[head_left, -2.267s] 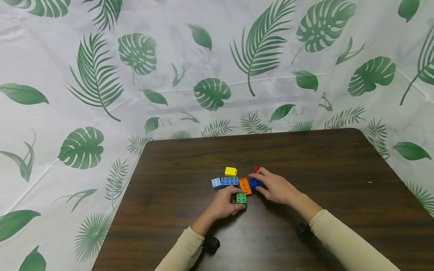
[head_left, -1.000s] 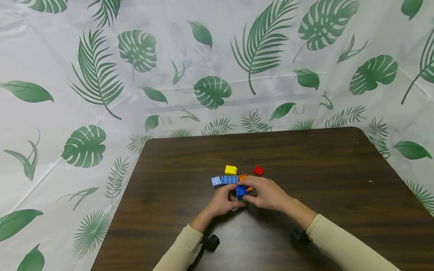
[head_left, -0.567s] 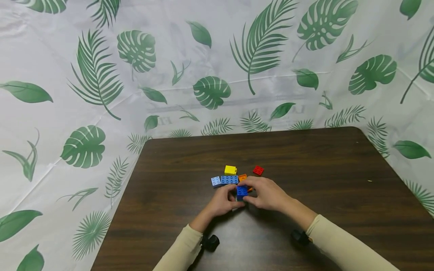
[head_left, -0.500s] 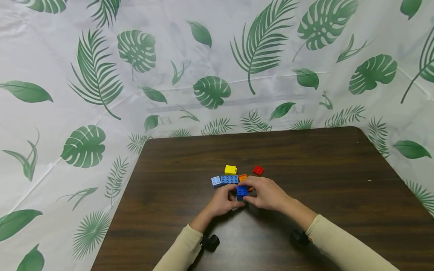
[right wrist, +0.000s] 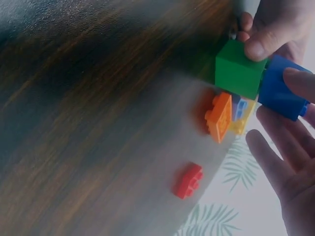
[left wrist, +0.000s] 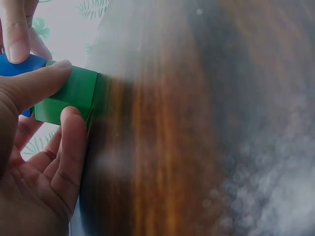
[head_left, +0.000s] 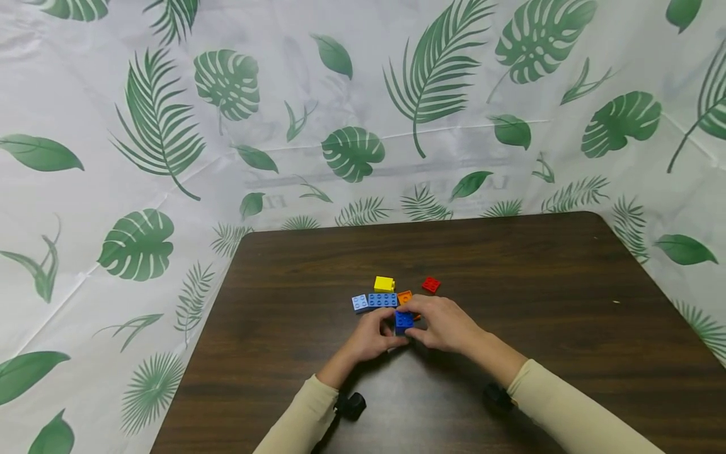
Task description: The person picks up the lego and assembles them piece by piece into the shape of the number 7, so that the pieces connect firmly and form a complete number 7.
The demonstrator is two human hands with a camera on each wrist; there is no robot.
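Note:
My left hand (head_left: 367, 337) grips a green building brick (left wrist: 74, 93) between thumb and fingers, low over the table. On the studded side of that brick sits a dark blue brick (head_left: 404, 321), which my right hand (head_left: 445, 321) pinches between thumb and fingers. In the right wrist view the green brick (right wrist: 238, 71) and the blue brick (right wrist: 281, 88) touch, with a thin seam between them; whether they are fully pressed together I cannot tell. From the head view the blue one covers the green one. An orange brick (right wrist: 220, 118) lies just beyond, partly behind my right fingers.
Past my hands lie a light blue brick (head_left: 360, 303), a longer blue brick (head_left: 382, 300) touching it, and a yellow brick (head_left: 383, 284) on its side. A red brick (head_left: 431, 285) lies farther right. The dark wooden table (head_left: 510, 265) meets a leaf-print cloth (head_left: 351, 82) behind.
My right hand has taken the dark blue brick from near the red brick and carried it left onto the green brick. Over the last half second both hands have barely moved.

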